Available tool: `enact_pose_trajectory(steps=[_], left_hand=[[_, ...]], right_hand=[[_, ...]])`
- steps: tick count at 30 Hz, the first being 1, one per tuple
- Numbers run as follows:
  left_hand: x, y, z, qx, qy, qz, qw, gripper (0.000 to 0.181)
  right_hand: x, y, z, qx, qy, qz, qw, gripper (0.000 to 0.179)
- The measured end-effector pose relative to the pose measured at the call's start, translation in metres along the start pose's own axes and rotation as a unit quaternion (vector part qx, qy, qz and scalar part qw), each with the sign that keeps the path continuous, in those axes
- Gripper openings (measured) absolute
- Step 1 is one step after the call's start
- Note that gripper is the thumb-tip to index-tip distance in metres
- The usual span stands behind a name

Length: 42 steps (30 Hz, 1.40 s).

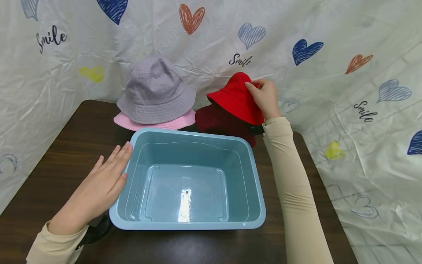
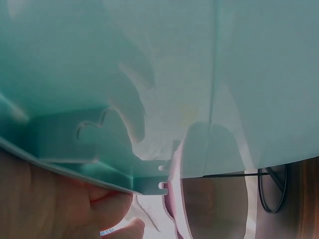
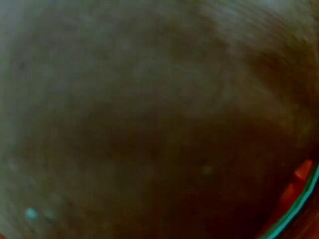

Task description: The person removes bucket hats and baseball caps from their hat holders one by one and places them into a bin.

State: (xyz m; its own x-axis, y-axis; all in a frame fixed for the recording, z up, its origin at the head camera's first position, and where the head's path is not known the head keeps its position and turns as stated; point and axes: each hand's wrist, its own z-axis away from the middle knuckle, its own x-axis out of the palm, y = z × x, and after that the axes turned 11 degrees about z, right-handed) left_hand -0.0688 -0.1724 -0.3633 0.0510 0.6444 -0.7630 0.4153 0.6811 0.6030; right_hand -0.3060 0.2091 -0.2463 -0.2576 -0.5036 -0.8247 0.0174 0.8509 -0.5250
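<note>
A bright red bucket hat (image 1: 235, 97) is pinched near its crown by my right hand (image 1: 263, 96), tilted over a dark red hat (image 1: 221, 123). My left hand (image 1: 102, 183) lies with straight fingers along the left rim of a light blue plastic tub (image 1: 188, 225). From the left wrist, the tub's outer wall (image 2: 164, 74) fills most of the view, with the left hand (image 2: 65, 204) at its rim. The right wrist view is dark and blurred, showing only a sliver of red and a teal edge at the lower right.
Behind the tub's left side, a grey-lilac bucket hat (image 1: 156, 91) sits on a pink hat (image 1: 155, 123). All stand on a dark wooden table (image 1: 197, 247). A white sheet (image 1: 214, 22) printed with hearts hangs behind and beside it.
</note>
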Motion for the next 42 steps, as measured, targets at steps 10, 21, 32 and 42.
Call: enact_pose_trajectory(steps=[10,21,32,42], left_hand=[[0.0004,0.0003,0.0003,0.003,0.004,0.001,1.0,0.061],[-0.0002,0.0001,0.0005,0.003,0.005,0.003,1.0,0.061],[0.0002,0.0,0.0002,0.001,0.002,0.006,1.0,0.061],[0.0003,-0.0016,0.0004,0.005,0.003,0.015,0.9999,0.06]], right_hand=[[-0.0002,-0.0011,-0.0016,0.022,-0.012,0.045,0.9987,0.042],[0.0031,-0.0038,-0.0011,0.02,0.019,0.043,0.9987,0.031],[0.0037,-0.002,-0.0044,0.06,0.084,-0.04,0.9938,0.029],[-0.0044,-0.0039,-0.0058,0.055,0.132,-0.145,0.979,0.021]])
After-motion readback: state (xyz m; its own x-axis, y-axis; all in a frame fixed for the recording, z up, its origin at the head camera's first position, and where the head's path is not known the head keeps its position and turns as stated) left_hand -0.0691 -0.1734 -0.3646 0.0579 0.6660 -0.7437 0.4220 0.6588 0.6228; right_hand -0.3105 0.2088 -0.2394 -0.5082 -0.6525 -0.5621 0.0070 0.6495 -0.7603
